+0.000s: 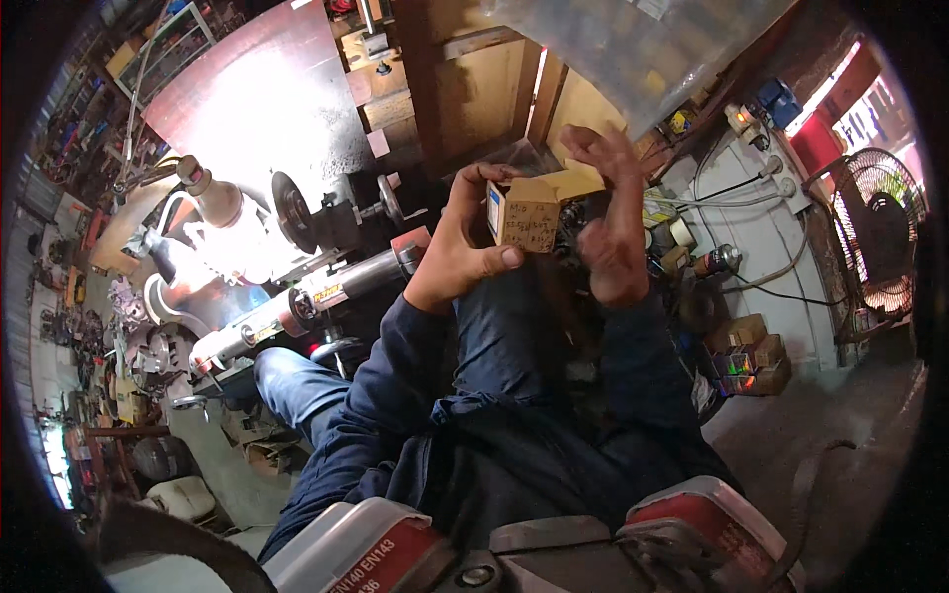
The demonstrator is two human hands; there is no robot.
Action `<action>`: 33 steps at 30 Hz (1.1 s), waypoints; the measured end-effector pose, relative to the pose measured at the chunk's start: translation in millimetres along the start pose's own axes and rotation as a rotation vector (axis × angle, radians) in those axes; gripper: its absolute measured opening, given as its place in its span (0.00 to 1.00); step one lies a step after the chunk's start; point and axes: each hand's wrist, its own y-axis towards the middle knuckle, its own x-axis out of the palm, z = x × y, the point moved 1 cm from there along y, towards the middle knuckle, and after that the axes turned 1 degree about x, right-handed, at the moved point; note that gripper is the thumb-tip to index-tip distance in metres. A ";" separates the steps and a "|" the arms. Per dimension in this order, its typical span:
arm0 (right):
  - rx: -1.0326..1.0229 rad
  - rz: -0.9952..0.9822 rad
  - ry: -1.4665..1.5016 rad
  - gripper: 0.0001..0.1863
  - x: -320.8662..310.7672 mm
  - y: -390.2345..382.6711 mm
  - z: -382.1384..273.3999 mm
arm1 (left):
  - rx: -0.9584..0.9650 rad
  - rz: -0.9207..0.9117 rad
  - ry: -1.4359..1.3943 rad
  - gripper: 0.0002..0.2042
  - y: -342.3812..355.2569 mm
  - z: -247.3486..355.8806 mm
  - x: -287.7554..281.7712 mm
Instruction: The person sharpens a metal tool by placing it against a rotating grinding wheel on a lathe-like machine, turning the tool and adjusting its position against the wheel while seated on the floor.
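Observation:
A small brown cardboard box point(528, 225) with handwriting on its near side is in my left hand point(457, 242). My left thumb presses its lower edge, and the other fingers wrap round its far left. At the top, a cardboard flap point(573, 182) stands out to the right. My right hand point(618, 212) is just right of the box, smeared by motion. Its thumb and fingers look spread apart, with nothing visible between them. The inside of the box does not show.
To the left stands a machine with a metal cylinder point(326, 292), a dark disc point(290, 211) and a brightly lit panel point(267, 89). At right are a fan point(878, 227), loose cables and stacked small boxes point(741, 356). Respirator filters point(366, 549) edge the bottom.

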 end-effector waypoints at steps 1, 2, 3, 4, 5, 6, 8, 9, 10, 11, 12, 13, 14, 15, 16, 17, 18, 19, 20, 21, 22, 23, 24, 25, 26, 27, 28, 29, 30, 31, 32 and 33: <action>0.085 0.184 0.219 0.30 8.8 -7.7 8.9 | 0.001 -0.003 -0.010 0.42 0.8 -3.4 3.3; 0.168 0.371 0.437 0.27 11.9 -13.0 14.3 | 0.000 -0.005 -0.022 0.42 0.8 -6.8 5.0; 0.176 0.372 0.441 0.27 14.0 -13.5 14.4 | -0.060 0.004 -0.014 0.43 -2.7 -8.2 3.2; 0.195 0.289 0.367 0.24 15.5 -11.8 14.5 | -0.119 0.012 -0.007 0.44 -5.8 -9.5 2.0; 0.213 0.207 0.292 0.21 16.1 -9.6 14.9 | -0.126 0.016 -0.008 0.44 -8.2 -8.8 2.0; 0.219 0.210 0.292 0.21 12.7 -6.0 16.1 | -0.146 0.002 0.020 0.49 -9.4 -7.4 2.7; 0.161 -0.001 0.192 0.19 6.0 1.6 19.6 | -0.173 -0.014 0.046 0.54 -12.7 -8.7 5.2; 0.163 0.003 0.190 0.19 6.0 3.2 23.5 | -0.152 0.023 0.073 0.54 -13.6 -11.0 8.1; 0.126 -0.061 0.303 0.17 8.2 3.9 27.1 | -0.131 0.060 0.100 0.55 -14.5 -12.7 9.8; 0.108 -0.091 0.359 0.17 11.1 2.6 27.9 | -0.134 0.058 0.100 0.55 -16.9 -18.2 7.7; 0.089 -0.124 0.412 0.16 13.1 2.3 27.8 | -0.112 0.039 0.076 0.52 -18.4 -23.9 6.2; 0.156 -0.121 0.440 0.16 16.5 0.3 26.0 | -0.091 0.021 0.053 0.48 -19.6 -27.8 5.3; 0.224 -0.117 0.468 0.16 18.5 -1.0 24.7 | -0.091 0.019 0.050 0.48 -20.6 -30.6 4.4; 0.227 -0.114 0.470 0.16 20.3 -1.9 23.9 | -0.091 0.014 0.041 0.48 -21.3 -28.6 5.3; 0.250 -0.092 0.461 0.16 21.2 -2.3 22.9 | -0.091 0.010 0.031 0.47 -22.3 -27.4 6.0; 0.274 -0.069 0.451 0.16 22.2 -2.9 22.7 | -0.095 0.010 0.030 0.47 -24.0 -28.0 7.5; 0.275 -0.065 0.457 0.16 25.1 -3.4 22.9 | -0.116 0.056 0.031 0.47 -26.4 -28.1 8.7; 0.268 -0.032 0.423 0.17 27.5 -3.6 23.2 | -0.137 0.101 0.032 0.47 -28.1 -28.1 8.6; 0.260 0.002 0.389 0.17 29.2 -3.9 23.7 | -0.142 0.101 0.037 0.47 -28.6 -28.9 6.3; 0.262 0.006 0.388 0.17 29.0 -4.9 24.9 | -0.136 0.100 0.037 0.47 -28.4 -32.1 4.6; 0.286 0.007 0.417 0.17 29.0 -6.1 27.6 | -0.130 0.097 0.038 0.47 -27.6 -33.8 3.8; 0.309 0.010 0.446 0.17 28.5 -6.5 29.8 | -0.134 0.092 0.039 0.47 -26.3 -33.7 4.2; 0.317 0.017 0.442 0.17 27.2 -9.3 32.7 | -0.105 0.086 0.060 0.46 -26.3 -36.9 5.0; 0.327 0.012 0.416 0.17 26.3 -11.2 35.0 | -0.077 0.077 0.080 0.45 -26.0 -39.5 6.3; 0.336 0.008 0.389 0.17 25.0 -12.6 37.2 | -0.086 0.068 0.076 0.45 -27.3 -38.9 7.1; 0.347 0.021 0.368 0.17 20.2 -13.6 38.6 | -0.113 0.087 0.139 0.43 -29.6 -37.3 9.2; 0.345 -0.022 0.308 0.17 18.1 -16.7 42.2 | -0.143 0.107 0.198 0.41 -34.0 -40.0 9.2; 0.345 -0.066 0.248 0.17 16.1 -21.3 44.8 | -0.217 0.127 0.199 0.49 -38.1 -47.4 8.2; 0.371 -0.083 0.208 0.15 15.8 -27.0 44.2 | -0.197 0.133 0.156 0.49 -39.5 -51.7 9.3; 0.381 -0.068 0.198 0.15 18.8 -30.4 43.9 | -0.176 0.141 0.123 0.48 -40.5 -53.6 9.1; 0.345 -0.042 0.179 0.15 22.0 -33.2 43.6 | -0.189 0.152 0.152 0.47 -42.5 -54.6 7.1; 0.307 -0.018 0.154 0.15 19.2 -36.6 43.9 | -0.202 0.162 0.118 0.48 -41.5 -54.8 12.7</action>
